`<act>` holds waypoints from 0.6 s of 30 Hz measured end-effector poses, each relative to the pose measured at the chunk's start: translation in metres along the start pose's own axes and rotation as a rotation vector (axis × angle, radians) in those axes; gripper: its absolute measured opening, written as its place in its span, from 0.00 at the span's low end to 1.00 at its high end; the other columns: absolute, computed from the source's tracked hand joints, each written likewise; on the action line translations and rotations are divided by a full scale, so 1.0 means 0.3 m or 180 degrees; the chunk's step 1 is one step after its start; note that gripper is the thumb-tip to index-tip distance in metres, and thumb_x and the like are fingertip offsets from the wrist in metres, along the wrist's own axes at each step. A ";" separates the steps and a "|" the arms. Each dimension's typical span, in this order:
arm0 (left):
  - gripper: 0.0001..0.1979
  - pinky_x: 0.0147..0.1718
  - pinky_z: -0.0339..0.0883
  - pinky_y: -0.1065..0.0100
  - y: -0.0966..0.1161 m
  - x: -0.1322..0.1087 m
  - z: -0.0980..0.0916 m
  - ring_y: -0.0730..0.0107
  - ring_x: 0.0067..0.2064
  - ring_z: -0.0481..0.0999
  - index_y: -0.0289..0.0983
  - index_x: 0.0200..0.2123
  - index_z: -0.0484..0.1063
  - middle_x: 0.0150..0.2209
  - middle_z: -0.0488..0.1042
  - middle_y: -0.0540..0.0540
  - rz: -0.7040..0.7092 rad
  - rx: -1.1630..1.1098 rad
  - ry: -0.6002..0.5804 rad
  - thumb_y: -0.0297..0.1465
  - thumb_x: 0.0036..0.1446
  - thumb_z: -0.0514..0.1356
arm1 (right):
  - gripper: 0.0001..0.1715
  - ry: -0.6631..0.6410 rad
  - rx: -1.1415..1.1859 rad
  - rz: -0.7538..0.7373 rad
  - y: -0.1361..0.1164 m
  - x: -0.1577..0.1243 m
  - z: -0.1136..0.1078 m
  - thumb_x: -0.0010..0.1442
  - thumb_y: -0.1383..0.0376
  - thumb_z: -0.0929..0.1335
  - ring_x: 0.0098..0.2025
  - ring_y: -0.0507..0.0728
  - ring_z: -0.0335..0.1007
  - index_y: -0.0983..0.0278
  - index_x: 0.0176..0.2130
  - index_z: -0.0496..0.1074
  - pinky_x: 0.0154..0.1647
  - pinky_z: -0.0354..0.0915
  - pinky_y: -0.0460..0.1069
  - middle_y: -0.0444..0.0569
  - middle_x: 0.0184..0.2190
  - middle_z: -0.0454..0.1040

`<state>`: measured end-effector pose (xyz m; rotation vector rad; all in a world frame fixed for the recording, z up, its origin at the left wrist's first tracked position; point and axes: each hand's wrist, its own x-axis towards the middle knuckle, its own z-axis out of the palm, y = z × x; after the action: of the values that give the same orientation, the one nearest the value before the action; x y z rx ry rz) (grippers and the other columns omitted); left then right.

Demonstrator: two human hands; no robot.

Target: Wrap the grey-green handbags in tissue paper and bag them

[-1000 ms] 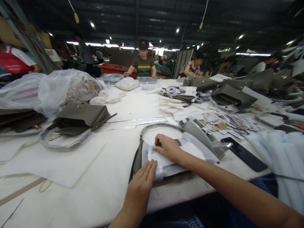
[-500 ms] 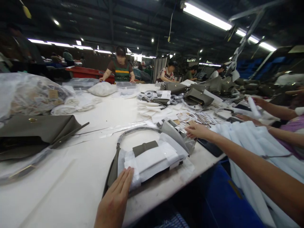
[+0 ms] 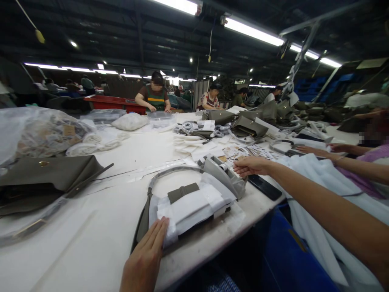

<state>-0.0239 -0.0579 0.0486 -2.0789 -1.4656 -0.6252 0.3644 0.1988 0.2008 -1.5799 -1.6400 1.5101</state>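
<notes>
A dark olive handbag [image 3: 140, 221] lies on the white tabletop near its front edge, white tissue [image 3: 194, 207] over much of it. Its wrapped handle [image 3: 170, 170] arches toward the back, and a small olive flap [image 3: 183, 192] shows on the tissue. My left hand [image 3: 148, 247] rests with outstretched fingers on the bag's near left side. Beyond the bag's right end stands a grey tape dispenser [image 3: 220, 172]. My right hand [image 3: 251, 165] is at the dispenser's right side, thumb and fingers pinched together; what they hold is too small to make out.
A black phone [image 3: 264, 187] lies right of the dispenser. Another olive bag [image 3: 51, 178] sits at left, beside a clear plastic sack [image 3: 45, 129]. Several bags and loose papers cover the back right. White foam sheets [image 3: 316, 202] hang over a blue bin [image 3: 291, 251]. A co-worker's arms reach in from the right.
The view has shifted slightly. My right hand has moved a little up at the dispenser, and the phone shows more fully. My left hand stays on the bag.
</notes>
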 end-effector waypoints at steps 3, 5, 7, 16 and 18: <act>0.35 0.53 0.72 0.63 0.001 -0.002 0.003 0.63 0.57 0.75 0.37 0.71 0.44 0.60 0.71 0.46 -0.0035 -0.0049 0.0006 0.18 0.62 0.47 | 0.11 0.0213 0.0183 0.0024 -0.018 -0.100 -0.035 0.63 0.60 0.71 0.29 0.50 0.77 0.67 0.36 0.76 0.35 0.76 0.42 0.53 0.35 0.81; 0.35 0.54 0.72 0.64 0.002 -0.003 0.004 0.63 0.57 0.74 0.38 0.71 0.45 0.60 0.71 0.46 -0.0066 -0.0062 0.0002 0.18 0.62 0.47 | 0.11 0.0346 0.0272 0.0060 -0.016 -0.174 -0.054 0.63 0.59 0.71 0.31 0.50 0.77 0.66 0.37 0.77 0.35 0.75 0.41 0.54 0.38 0.81; 0.35 0.54 0.71 0.65 0.003 -0.003 0.004 0.63 0.57 0.74 0.38 0.71 0.45 0.61 0.71 0.47 -0.0075 -0.0068 0.0012 0.18 0.62 0.47 | 0.13 0.0376 0.0276 0.0139 0.009 -0.236 -0.061 0.61 0.57 0.72 0.33 0.52 0.78 0.66 0.37 0.78 0.37 0.76 0.43 0.55 0.39 0.81; 0.33 0.54 0.71 0.64 -0.004 -0.010 0.004 0.62 0.56 0.75 0.39 0.71 0.45 0.61 0.70 0.47 -0.0040 -0.0119 -0.0001 0.21 0.64 0.48 | 0.24 0.0371 0.0415 0.0171 0.282 -0.259 0.016 0.50 0.50 0.78 0.37 0.52 0.77 0.65 0.38 0.76 0.41 0.74 0.44 0.54 0.41 0.79; 0.34 0.55 0.70 0.64 -0.007 -0.014 0.005 0.62 0.57 0.75 0.39 0.71 0.45 0.62 0.69 0.47 -0.0042 -0.0098 -0.0045 0.21 0.64 0.48 | 0.26 0.0447 0.0274 -0.0016 0.318 -0.231 0.037 0.50 0.47 0.76 0.36 0.52 0.77 0.65 0.38 0.75 0.42 0.74 0.46 0.53 0.39 0.79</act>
<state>-0.0269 -0.0592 0.0452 -2.1026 -1.4873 -0.6432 0.4165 0.1114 0.1404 -1.5960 -1.4815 1.4134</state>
